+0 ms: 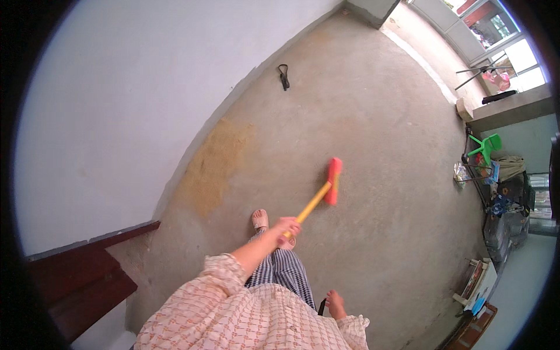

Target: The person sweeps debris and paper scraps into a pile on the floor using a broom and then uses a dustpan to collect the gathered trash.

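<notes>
My left hand (287,228) is closed round the end of a broom's yellow handle. The broom (333,182) stretches forward and to the right, its long red head low over the bare concrete floor, slightly smeared by motion. At the lower right my right hand (335,303) hangs near my side, fingers loosely apart and holding nothing that I can make out. A small dark strip shows beside it. Left of the broom, a patch of tan sand-like grit (216,160) lies along the foot of the wall.
A black looped strap (284,77) lies farther off by the white wall (128,87). Dark red boards (81,280) stick out at the left. Along the right wall are a green child's chair (487,146), bags (506,233) and a white stand (481,283). A doorway opens at the far right.
</notes>
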{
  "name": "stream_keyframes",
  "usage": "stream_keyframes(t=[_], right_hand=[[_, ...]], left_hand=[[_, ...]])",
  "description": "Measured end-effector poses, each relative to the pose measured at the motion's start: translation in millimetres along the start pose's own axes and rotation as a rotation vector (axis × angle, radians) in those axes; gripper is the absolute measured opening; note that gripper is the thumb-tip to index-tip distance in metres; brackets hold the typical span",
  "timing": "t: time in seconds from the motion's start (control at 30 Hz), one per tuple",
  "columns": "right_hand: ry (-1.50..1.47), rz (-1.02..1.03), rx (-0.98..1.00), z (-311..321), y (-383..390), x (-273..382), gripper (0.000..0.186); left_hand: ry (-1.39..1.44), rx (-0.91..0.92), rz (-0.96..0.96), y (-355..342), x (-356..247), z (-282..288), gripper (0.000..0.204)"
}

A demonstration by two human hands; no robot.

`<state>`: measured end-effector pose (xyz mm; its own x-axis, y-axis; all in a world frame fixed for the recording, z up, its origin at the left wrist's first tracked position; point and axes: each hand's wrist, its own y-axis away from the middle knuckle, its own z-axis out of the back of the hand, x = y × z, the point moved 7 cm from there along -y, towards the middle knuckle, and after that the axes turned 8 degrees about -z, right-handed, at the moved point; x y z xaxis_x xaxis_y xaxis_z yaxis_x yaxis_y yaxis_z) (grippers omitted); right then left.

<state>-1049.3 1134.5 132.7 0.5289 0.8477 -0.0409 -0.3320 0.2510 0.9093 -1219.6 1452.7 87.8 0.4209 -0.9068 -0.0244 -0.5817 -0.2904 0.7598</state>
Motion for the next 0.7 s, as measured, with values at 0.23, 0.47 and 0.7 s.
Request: stream_keyframes(t=[0.23,0.47,0.7], right_hand=[[0.055,0.082,-0.018,-44,12,33,0.029],[0.102,0.092,0.040,-64,6,40,0.027],[-0.044,-0.003,0.022,-52,27,26,0.027]], left_hand=[[0.168,-0.240,-0.429,142,-143,108,0.013],[0.223,-0.201,-0.562,163,-145,57,0.018],[0.271,0.148,-0.222,42,-142,-25,0.024]])
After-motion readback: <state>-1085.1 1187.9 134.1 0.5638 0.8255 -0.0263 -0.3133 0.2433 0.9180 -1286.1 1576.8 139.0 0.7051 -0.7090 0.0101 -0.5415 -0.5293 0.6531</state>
